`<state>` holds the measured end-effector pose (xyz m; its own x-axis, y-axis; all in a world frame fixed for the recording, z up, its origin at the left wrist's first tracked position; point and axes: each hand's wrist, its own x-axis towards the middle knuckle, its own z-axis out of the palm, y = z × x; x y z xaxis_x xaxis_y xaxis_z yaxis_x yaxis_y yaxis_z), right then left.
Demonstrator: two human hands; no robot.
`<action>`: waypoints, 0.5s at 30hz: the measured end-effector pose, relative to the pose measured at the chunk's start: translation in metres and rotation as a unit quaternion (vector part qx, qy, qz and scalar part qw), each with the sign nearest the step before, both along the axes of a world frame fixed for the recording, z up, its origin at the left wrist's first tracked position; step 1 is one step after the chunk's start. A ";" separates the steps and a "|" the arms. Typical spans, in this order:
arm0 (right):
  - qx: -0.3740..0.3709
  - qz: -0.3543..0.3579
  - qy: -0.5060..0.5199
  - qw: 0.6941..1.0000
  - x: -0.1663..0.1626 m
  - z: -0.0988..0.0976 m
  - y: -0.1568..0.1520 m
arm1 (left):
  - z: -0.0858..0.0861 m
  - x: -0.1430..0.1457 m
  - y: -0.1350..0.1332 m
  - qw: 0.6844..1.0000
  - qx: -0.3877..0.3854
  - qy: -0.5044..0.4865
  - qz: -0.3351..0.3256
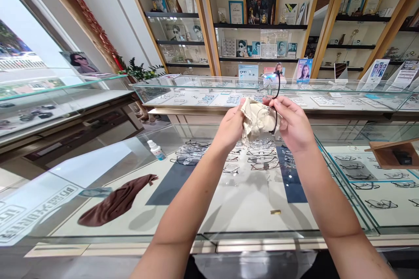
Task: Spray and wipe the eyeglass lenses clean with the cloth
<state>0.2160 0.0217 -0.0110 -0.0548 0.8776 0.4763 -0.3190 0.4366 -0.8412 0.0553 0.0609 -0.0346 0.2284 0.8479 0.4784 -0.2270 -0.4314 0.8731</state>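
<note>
My left hand (231, 125) is closed on a cream cleaning cloth (254, 117) with a zigzag edge, held up above the glass display counter. Fingers of my right hand (296, 125) pinch a pair of eyeglasses (279, 85) at the frame. One dark curved temple rises above that hand, and another dark part hangs down over the cloth. The cloth covers part of the glasses, so I cannot see the whole frame. Below both hands, several rows of eyeglasses (262, 153) lie inside the counter.
On the counter's left side are a crumpled brown cloth (118, 202) and a white spray bottle (156, 150). A small gold-coloured piece (275, 212) is near the front. At the right stands a wooden tray (386, 154). Another glass showcase (183, 91) runs across behind.
</note>
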 end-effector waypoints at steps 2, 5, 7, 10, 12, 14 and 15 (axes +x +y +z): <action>0.013 -0.011 -0.039 0.999 0.004 0.002 -0.001 | -0.001 -0.005 0.004 0.999 -0.014 -0.017 0.025; 0.030 -0.019 -0.106 0.994 0.006 0.001 -0.002 | 0.000 -0.010 0.007 0.996 -0.018 -0.048 0.070; 0.031 -0.027 -0.145 0.989 0.004 -0.002 0.000 | 0.001 -0.010 0.005 0.995 -0.010 -0.060 0.077; 0.018 -0.033 -0.170 0.985 -0.002 -0.007 0.003 | 0.004 -0.007 -0.003 0.997 0.022 -0.050 0.050; 0.010 -0.023 -0.165 0.986 -0.006 -0.008 0.004 | 0.006 -0.007 -0.008 0.998 0.047 -0.031 0.023; 0.001 0.005 -0.151 0.989 -0.007 -0.008 0.004 | 0.009 -0.008 -0.011 0.998 0.058 -0.020 -0.002; -0.003 0.019 -0.142 0.990 -0.007 -0.007 0.003 | 0.010 -0.009 -0.012 0.998 0.059 -0.017 -0.015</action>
<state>0.2087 0.0252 -0.0182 -0.2185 0.8755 0.4309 -0.0845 0.4229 -0.9022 0.0465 0.0490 -0.0242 0.2350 0.7788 0.5816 -0.2699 -0.5226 0.8088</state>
